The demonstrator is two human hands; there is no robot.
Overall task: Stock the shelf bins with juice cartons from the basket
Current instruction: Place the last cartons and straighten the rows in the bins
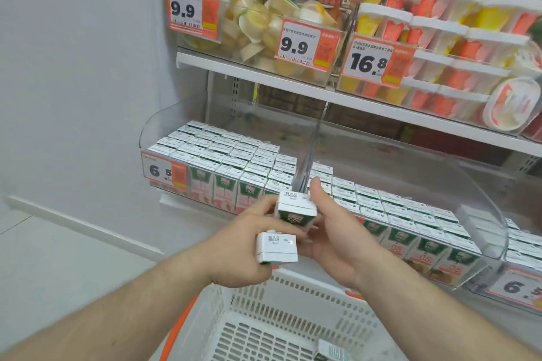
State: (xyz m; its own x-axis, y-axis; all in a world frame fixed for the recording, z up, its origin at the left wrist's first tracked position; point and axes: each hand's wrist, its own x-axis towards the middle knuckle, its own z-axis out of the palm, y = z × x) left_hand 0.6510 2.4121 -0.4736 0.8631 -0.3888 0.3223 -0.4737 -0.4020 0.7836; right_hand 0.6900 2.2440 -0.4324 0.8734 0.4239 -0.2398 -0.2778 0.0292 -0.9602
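Two small white-topped green cardboard juice cartons sit in my hands above the white perforated plastic basket (293,316): my left hand (249,246) grips the near carton (275,248), my right hand (328,231) pinches the far carton (296,209), near the clear acrylic shelf bins (484,184).

The white slotted plastic basket (293,316) is cut off by the bottom edge, and a small white carton (331,350) lying in it shows only in part. The left hand (252,246) hides the lower body of the white-topped green juice carton (277,248) it holds, and its fingers are covered behind a second upright carton (296,209). Small print on the orange price tags (192,6) is too blurred to read, and the far-right clear shelf bin (525,272) runs off the edge.
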